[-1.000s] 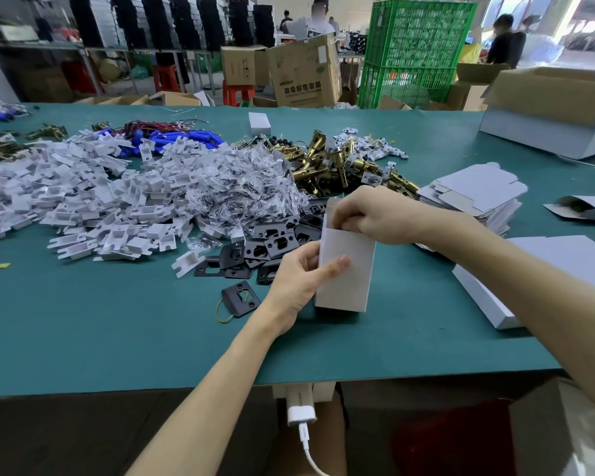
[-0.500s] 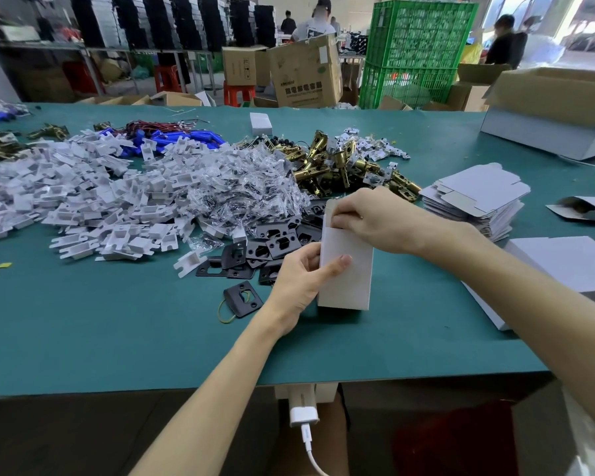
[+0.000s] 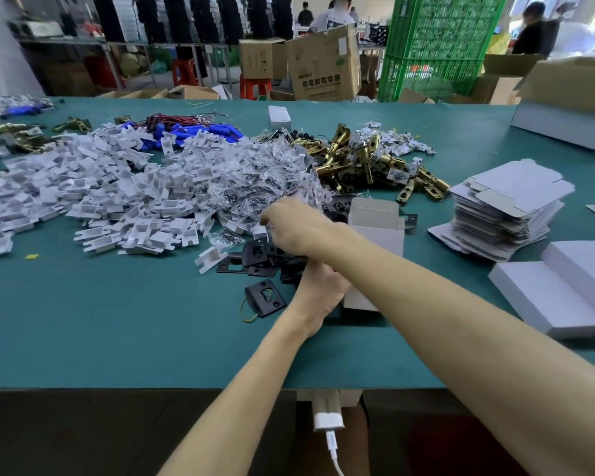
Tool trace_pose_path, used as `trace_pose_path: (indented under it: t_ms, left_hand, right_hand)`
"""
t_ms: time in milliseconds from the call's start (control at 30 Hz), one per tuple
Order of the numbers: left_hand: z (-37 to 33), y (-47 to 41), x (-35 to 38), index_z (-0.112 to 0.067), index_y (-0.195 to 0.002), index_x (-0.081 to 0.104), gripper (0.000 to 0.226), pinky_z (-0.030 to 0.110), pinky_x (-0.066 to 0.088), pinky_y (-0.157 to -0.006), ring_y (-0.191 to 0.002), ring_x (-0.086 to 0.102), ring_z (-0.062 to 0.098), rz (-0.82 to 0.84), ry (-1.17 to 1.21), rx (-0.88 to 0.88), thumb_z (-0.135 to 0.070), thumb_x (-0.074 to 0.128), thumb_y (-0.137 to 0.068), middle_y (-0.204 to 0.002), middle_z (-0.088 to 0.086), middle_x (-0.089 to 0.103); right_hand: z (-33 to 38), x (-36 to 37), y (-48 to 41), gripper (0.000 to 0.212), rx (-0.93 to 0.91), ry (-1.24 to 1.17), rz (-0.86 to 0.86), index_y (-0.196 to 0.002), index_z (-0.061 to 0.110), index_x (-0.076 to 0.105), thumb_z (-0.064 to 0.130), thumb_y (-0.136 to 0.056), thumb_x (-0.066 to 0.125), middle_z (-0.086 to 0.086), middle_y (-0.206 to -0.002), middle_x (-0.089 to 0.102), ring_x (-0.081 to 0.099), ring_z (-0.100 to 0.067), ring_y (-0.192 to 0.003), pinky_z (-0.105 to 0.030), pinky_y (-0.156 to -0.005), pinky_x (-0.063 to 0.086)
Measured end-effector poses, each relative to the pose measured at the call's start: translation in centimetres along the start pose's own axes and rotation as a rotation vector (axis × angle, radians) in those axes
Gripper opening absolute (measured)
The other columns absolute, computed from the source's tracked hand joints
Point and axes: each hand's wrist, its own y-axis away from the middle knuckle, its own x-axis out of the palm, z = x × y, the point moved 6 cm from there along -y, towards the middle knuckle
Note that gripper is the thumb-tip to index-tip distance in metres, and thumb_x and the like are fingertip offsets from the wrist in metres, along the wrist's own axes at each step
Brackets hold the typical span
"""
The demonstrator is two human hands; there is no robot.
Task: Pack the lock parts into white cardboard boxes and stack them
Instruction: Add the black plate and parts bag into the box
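An upright white cardboard box [image 3: 378, 231] stands on the green table [image 3: 117, 338] with its top flap open. My left hand [image 3: 318, 292] grips its lower left side, partly hidden under my right forearm. My right hand [image 3: 294, 230] is crossed over to the left of the box, fingers curled down at the edge of the clear bagged parts [image 3: 255, 180] and above the black strike plates [image 3: 255, 259]. Its fingertips are hidden, so any hold is unclear. Brass latches [image 3: 354, 159] lie behind the box.
A wide heap of white plastic pieces [image 3: 100, 194] covers the left. Flat unfolded boxes [image 3: 509, 207] are stacked on the right, with closed white boxes [image 3: 557, 297] nearer me. One black plate with a rubber band [image 3: 265, 297] lies alone. Blue parts [image 3: 193, 132] sit far back.
My right hand left the top of the box and swung left across my left arm to the bagged parts and black plates. The box's top flap now stands open.
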Motion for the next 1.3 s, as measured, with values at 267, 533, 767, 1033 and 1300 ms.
trace_pose_path:
  t_ms: [267,533,767,1033,1300]
  left_hand:
    - [-0.5,0.2,0.2,0.009,-0.097,0.061,0.032,0.048,0.05,-0.078,-0.082,0.055,0.025,0.045,0.121,-0.065,-0.019,0.076,-0.096,-0.087,0.023,0.064]
    - [-0.5,0.1,0.4,-0.012,-0.081,0.054,0.027,0.038,0.044,-0.073,-0.075,0.051,0.023,0.045,0.05,-0.048,-0.019,0.074,-0.098,-0.077,0.008,0.057]
    - [-0.2,-0.4,-0.1,-0.022,-0.085,0.054,0.011,0.027,0.046,-0.068,-0.073,0.051,0.008,0.01,-0.043,-0.032,-0.022,0.063,-0.092,-0.077,-0.01,0.059]
    - [-0.1,0.1,0.1,-0.017,-0.128,0.064,0.038,0.03,0.06,-0.084,-0.108,0.073,0.02,0.047,0.151,-0.06,-0.025,0.078,-0.093,-0.118,0.003,0.077]
    - [-0.9,0.3,0.5,-0.033,-0.161,0.033,0.08,0.028,0.06,-0.082,-0.107,0.073,0.017,0.084,0.229,0.0,-0.016,0.075,-0.095,-0.12,0.007,0.077]
  right_hand:
    - [-1.5,3.0,-4.5,0.05,0.129,0.024,-0.086,-0.143,0.015,0.044,0.003,-0.096,0.05,-0.017,-0.149,0.041,0.035,-0.043,-0.136,-0.053,-0.111,0.037]
    - [-1.6,1.2,-3.0,0.045,0.143,0.066,-0.219,-0.131,0.001,0.047,-0.008,-0.088,0.059,-0.02,-0.131,0.048,0.044,-0.037,-0.124,-0.04,-0.085,0.046]
    - [-2.0,-1.4,-0.4,0.028,0.171,-0.049,-0.306,-0.071,0.006,0.044,-0.014,-0.09,0.047,-0.01,-0.076,0.053,0.055,-0.035,-0.072,-0.044,-0.06,0.045]
    - [-5.9,-7.5,4.7,0.012,0.105,-0.525,-0.475,-0.107,0.002,0.067,0.005,-0.101,0.057,-0.019,-0.108,0.073,0.074,-0.025,-0.078,-0.042,-0.075,0.063]
    - [-12.5,-9.1,10.6,0.007,0.207,-0.55,-0.569,-0.1,0.005,0.074,0.006,-0.094,0.07,-0.011,-0.087,0.077,0.074,-0.016,-0.079,-0.02,-0.08,0.056]
